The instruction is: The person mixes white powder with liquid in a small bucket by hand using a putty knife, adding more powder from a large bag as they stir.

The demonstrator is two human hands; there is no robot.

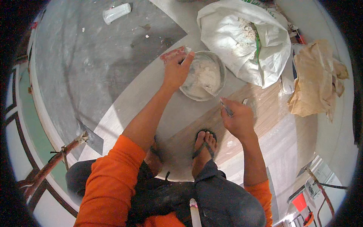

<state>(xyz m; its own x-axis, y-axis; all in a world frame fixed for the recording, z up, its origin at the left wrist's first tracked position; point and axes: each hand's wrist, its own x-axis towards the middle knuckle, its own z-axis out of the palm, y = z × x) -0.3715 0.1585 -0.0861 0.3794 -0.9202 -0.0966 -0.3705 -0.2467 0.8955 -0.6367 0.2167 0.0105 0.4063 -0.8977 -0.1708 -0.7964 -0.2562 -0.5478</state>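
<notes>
My left hand [176, 71] grips a flat red scraper [173, 54] smeared with pale residue, at the left rim of a round bowl [224, 82]. Pale powder or paste [207, 76] lies inside the bowl. To the lower right of the bowl, my right hand [238, 117] is closed around the handle of a small tool [227, 108]; its far end is hard to make out. Behind the bowl, at the upper right, a white woven sack [221, 37] stands open with pale powder [246, 31] in it.
Crumpled brown paper [314, 79] lies at the right. A clear plastic cup [116, 13] rests on its side on the grey floor at the upper left. Wooden poles stand at the lower left [54, 161] and lower right [320, 187]. My sandalled foot [204, 144] is below the bowl.
</notes>
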